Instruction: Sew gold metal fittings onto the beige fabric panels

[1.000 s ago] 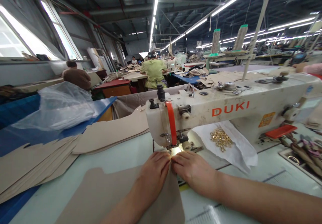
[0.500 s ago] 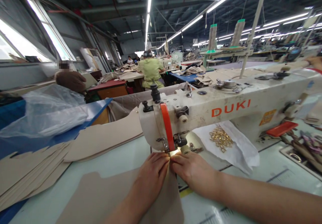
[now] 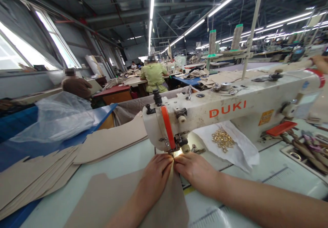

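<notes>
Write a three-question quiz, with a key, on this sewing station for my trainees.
1. What lies under the left hand?
A) a thread cone
B) the beige panel
C) the clear plastic

2. True or false: the gold-coloured pieces lie on a white sheet.

3. Fill in: the orange-red letters on the sewing machine read ____.

Key: 1 B; 2 true; 3 DUKI.

Red-orange capitals [image 3: 232, 108] on the sewing machine [image 3: 194, 117] spell "DUKI", midway between its long upper and lower edges. To their right, nearer the lower edge, an orange sticker [image 3: 266, 117] is illegible, as are numbers along the ruler markings [image 3: 278, 175] on the tabletop [image 3: 115, 163].
</notes>
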